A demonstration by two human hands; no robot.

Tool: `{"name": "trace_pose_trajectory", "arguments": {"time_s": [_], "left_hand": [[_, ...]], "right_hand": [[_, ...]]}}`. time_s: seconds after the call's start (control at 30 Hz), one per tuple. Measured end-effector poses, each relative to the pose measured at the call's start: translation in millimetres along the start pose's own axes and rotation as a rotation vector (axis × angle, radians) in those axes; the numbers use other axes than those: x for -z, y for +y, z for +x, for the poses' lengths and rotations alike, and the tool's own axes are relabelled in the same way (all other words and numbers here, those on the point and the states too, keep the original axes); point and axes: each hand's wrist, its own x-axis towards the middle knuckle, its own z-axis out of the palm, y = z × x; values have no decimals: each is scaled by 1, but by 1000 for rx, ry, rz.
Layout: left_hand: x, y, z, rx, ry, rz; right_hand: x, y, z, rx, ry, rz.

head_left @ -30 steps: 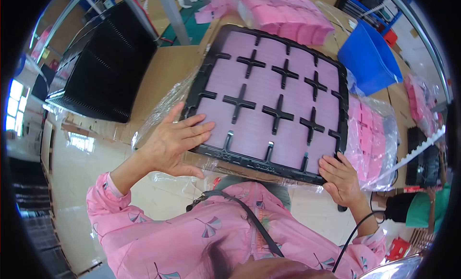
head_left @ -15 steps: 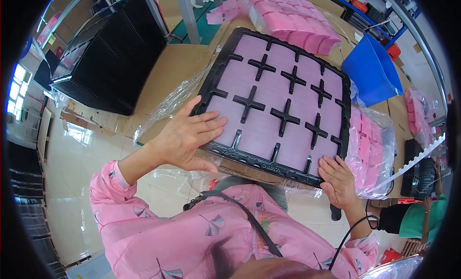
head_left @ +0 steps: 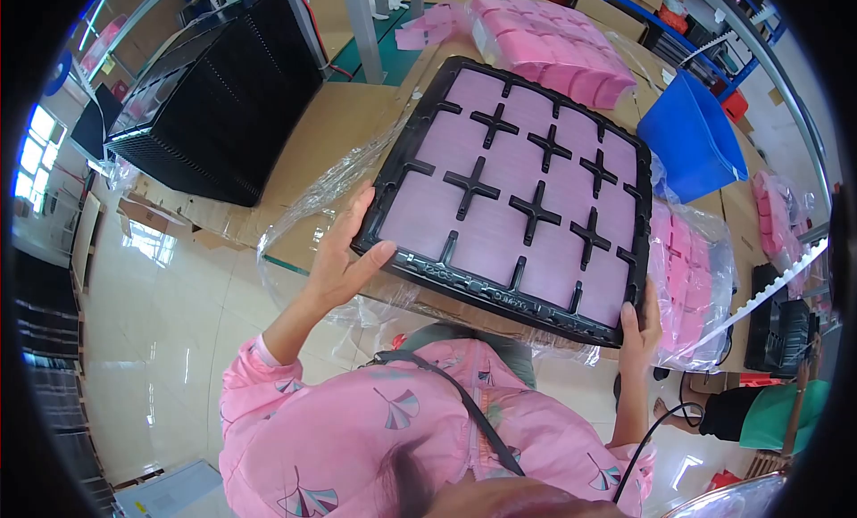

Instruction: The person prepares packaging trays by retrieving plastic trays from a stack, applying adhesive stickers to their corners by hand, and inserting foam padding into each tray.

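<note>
A black tray (head_left: 486,283) with cross-shaped dividers is filled with flat pink sheets (head_left: 500,180) in its compartments. My left hand (head_left: 346,255) grips its near left corner, thumb on the rim and fingers along the side, partly hidden. At the near right corner, my right hand (head_left: 639,326) holds the rim with the thumb in front and the fingers on the outer side. The tray lies above the cardboard-covered table, slightly turned.
Stacked black trays (head_left: 223,99) stand at the left. Pink foam blocks (head_left: 558,49) lie behind, with more bagged pink pieces (head_left: 683,268) on the right. A blue bin (head_left: 687,139) is at back right. Someone in a green top (head_left: 781,415) is at lower right.
My left hand has gone from lying spread over the pink sheets to gripping the tray's left corner. My right fingers have moved from the top to the right side.
</note>
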Motion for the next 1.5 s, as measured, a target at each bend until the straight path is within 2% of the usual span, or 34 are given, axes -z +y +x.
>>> {"name": "trace_pose_trajectory", "arguments": {"time_s": [0.1, 0.23, 0.33, 0.53, 0.63, 0.83, 0.9, 0.97, 1.0, 1.1, 1.13, 1.2, 1.27, 1.3, 1.33, 1.37, 1.4, 1.5], "left_hand": [[-8, -1, -3, 40, 26, -8], [-3, 0, -1, -49, -3, 82], [-2, 18, -2, -274, 91, 498], [-30, 54, -4, -548, -134, 547], [-47, 53, 7, -634, -107, 487], [-60, 61, 11, -768, 179, 468], [-56, 55, 11, -768, 266, 418], [-37, 60, 11, -781, 369, 367], [-20, 61, 13, -783, 393, 342], [43, 71, 15, -696, 458, 156], [58, 76, 15, -624, 575, 88], [97, 109, 4, -99, 716, 69], [133, 95, 20, -290, 1044, 79], [159, 79, 30, -382, 1097, 2], [178, 75, 37, -400, 1063, -386], [199, 71, 45, -432, 1069, -532], [219, 63, 54, -520, 1059, -649], [279, 24, 81, -413, 1106, -806]], "right_hand": [[6, 2, 4, -222, -29, 51], [5, -11, 9, -158, -61, -8], [9, -15, 14, -170, -97, -3], [15, -29, 20, -123, -92, 36], [19, -58, 22, -60, -41, 53], [39, -75, 26, 58, -33, 220], [37, -86, 20, 210, 51, 371], [29, -92, 18, 279, 137, 577], [26, -92, 20, 325, 91, 672], [-2, -107, 28, 337, 37, 430], [-13, -113, 28, 333, 6, 325], [-21, -100, 25, 244, -137, 294], [-25, -88, 21, 179, -237, 281], [-26, -84, 20, 158, -262, 284], [-27, -80, 19, 139, -283, 288], [-26, -78, 17, 117, -303, 291], [-26, -77, 14, 117, -323, 267], [-25, -77, 9, 122, -361, 205]]}}
